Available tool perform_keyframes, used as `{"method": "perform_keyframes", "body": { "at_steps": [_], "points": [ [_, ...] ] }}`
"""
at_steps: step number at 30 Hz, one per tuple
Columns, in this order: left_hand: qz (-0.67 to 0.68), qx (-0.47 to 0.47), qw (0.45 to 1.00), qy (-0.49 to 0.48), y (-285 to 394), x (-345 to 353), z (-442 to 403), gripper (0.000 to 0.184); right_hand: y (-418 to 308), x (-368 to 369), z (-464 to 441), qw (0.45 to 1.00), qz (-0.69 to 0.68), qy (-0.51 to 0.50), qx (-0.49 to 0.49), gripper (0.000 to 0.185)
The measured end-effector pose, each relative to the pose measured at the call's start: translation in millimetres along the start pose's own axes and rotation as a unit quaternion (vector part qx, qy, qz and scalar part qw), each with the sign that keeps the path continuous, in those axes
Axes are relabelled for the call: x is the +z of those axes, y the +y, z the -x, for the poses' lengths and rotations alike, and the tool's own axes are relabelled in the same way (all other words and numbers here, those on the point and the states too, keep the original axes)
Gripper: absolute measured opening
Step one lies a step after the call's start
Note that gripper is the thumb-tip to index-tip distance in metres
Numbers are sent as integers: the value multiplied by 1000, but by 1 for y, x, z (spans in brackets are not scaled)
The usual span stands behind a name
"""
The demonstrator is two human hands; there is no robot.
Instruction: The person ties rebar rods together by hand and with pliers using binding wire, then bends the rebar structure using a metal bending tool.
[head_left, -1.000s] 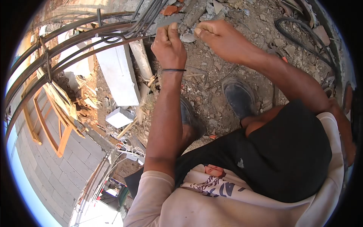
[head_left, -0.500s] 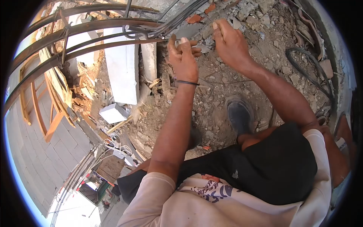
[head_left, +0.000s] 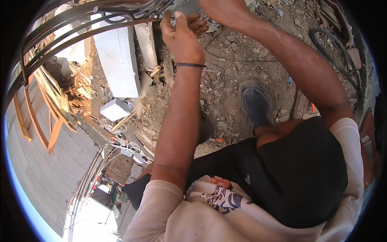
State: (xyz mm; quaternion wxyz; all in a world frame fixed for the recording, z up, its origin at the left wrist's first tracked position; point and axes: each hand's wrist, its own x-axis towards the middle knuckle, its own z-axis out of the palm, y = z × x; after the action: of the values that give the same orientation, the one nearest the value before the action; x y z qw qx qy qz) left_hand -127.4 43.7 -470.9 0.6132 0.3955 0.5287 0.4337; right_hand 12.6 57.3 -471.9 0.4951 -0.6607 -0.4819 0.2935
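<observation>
My left hand (head_left: pixel 183 37), with a dark band round its wrist, is at the ends of a bundle of long steel reinforcing bars (head_left: pixel 125 24). Its thumb and fingers are apart, and I make out nothing held in them. To its right, my right hand (head_left: pixel 225 11) has its fingers curled closed. The frame's top edge cuts off its fingertips, so whatever they may pinch is hidden. A bent tie ring (head_left: pixel 25 66) crosses the bars at the far left. Thin wire (head_left: pixel 242 60) lies on the ground below the hands.
Rubble and dirt surround my boot (head_left: pixel 256 103). A long white block (head_left: pixel 117 60) and a smaller white block (head_left: pixel 116 109) lie left of my forearm. Further left are a wooden frame (head_left: pixel 55 135) and split timber. A looped black cable (head_left: pixel 314 40) lies at the right.
Both hands and the bars now appear higher and further left in the view. My right hand has become partly cut off at the top. My left fingers stay spread.
</observation>
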Motion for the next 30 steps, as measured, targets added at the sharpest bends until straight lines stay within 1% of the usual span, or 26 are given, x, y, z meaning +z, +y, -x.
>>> {"method": "perform_keyframes", "body": {
  "at_steps": [2,3,5,7,8,9,10,11,13,14,15,16,17,18,19,20,21,22,23,24,26,27,28,29,30],
  "points": [
    [9,-4,1000,4,-2,0,-2,48,3,5,-3,990,129,37,-45,15],
    [17,-4,1000,12,-1,1,-2,47,1,3,-3,990,131,36,-41,15],
    [20,-11,1000,21,1,2,-1,45,-6,-3,-6,989,130,-63,-42,15],
    [13,-16,1000,19,2,0,-1,51,-4,-5,-7,988,130,-63,-52,15],
    [13,-17,1000,19,2,0,0,51,-4,-5,-7,988,129,-60,-62,15],
    [42,-30,998,31,2,1,-1,51,-6,-6,-6,988,128,-61,-62,15],
    [71,-44,996,42,2,1,-1,51,-9,-6,-4,992,110,-30,-46,15],
    [72,-42,996,43,3,2,-1,51,-12,-6,-3,995,90,0,-31,15],
    [207,-146,960,118,10,11,-2,51,-14,-8,-1,994,98,11,-48,14],
    [207,-144,960,120,13,14,0,51,-14,-9,0,992,108,23,-61,14],
    [160,-107,976,99,14,16,3,51,-12,-10,1,992,106,21,-62,14],
    [112,-70,988,76,14,17,4,51,-9,-11,-1,988,126,7,-85,14],
    [112,-69,988,78,14,19,5,51,-6,-10,-2,984,145,-7,-107,14],
    [43,-32,996,67,13,20,6,53,-1,-8,-3,984,144,-9,-108,14],
    [-26,6,998,56,13,21,7,54,2,-4,-5,977,154,11,-144,13],
    [-27,8,998,58,13,22,10,54,5,0,-5,969,164,31,-180,13],
    [-34,30,998,51,13,23,13,55,9,3,-4,969,162,31,-182,13],
    [-41,51,997,44,12,23,14,57,7,4,-2,972,171,22,-159,12],
    [-41,52,997,45,12,22,13,57,5,5,0,974,180,13,-136,11],
    [-40,42,997,58,10,21,11,58,4,3,-1,974,178,11,-137,11],
    [-42,33,996,74,5,16,9,59,2,-4,-4,969,172,35,-177,11],
    [-29,25,995,88,4,17,9,60,2,-5,-3,969,168,33,-178,11],
    [-15,17,994,102,3,17,10,61,1,-5,-3,963,179,40,-200,11],
    [-16,19,994,105,3,17,10,61,1,-5,-4,955,189,47,-223,11],
    [-49,44,994,88,2,17,9,61,3,-4,-5,955,187,46,-224,11]
  ]
}}
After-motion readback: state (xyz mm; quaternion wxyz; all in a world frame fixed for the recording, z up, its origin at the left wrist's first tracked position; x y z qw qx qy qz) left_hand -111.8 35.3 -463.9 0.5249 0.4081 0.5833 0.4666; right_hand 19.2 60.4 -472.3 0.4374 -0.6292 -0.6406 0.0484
